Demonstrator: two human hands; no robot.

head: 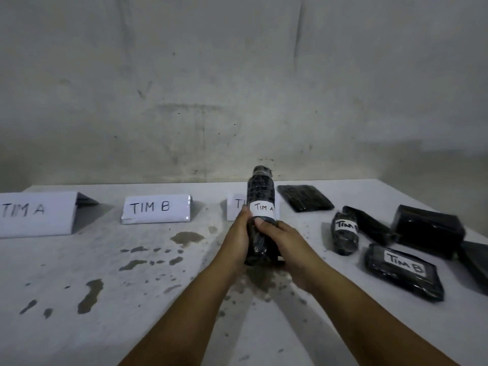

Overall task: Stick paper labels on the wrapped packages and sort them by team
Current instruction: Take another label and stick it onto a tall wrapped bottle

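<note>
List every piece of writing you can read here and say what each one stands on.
"TIM A": folded paper sign, far left of table.
"TIM B": second paper sign.
"TI…": third paper sign, rest hidden behind held bottle.
"TIM A": label on wrapped bottle, gripped by left hand and right hand.
"TIM…": label on small wrapped bottle, last letter unclear.
"TIM B": label on flat wrapped package.

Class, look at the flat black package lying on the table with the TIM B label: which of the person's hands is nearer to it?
Right. The right hand grips the upright bottle on the side toward the flat package, apart from it. The left hand holds the bottle's far side.
</note>
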